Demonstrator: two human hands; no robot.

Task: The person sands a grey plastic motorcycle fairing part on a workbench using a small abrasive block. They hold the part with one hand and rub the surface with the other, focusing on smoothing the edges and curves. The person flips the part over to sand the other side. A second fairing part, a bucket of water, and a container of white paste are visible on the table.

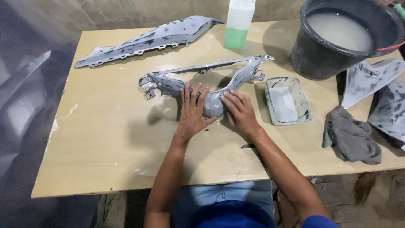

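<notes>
While both hands — left (192, 112), right (240, 112) — press flat, fingers spread, the grey fairing frame (211, 103) lies on the table (105, 139).

Both forearms bare, rising from near edge of view, converging toward centre. Left arm near-straight, running up from lower middle, wrist straight. Left hand (192, 110) flat, palm down, fingers spread and extended toward far side, thumb splayed right. Right arm enters from lower right, angled left and away, elbower portion nearest, short blue sleeve at bottom right. Right hand (239, 111) palm down, fingers together, slightly curled, pointing far-left. Hands just beside each other, fingertips near, not overlapping. Neither hand closed in fist.
</notes>
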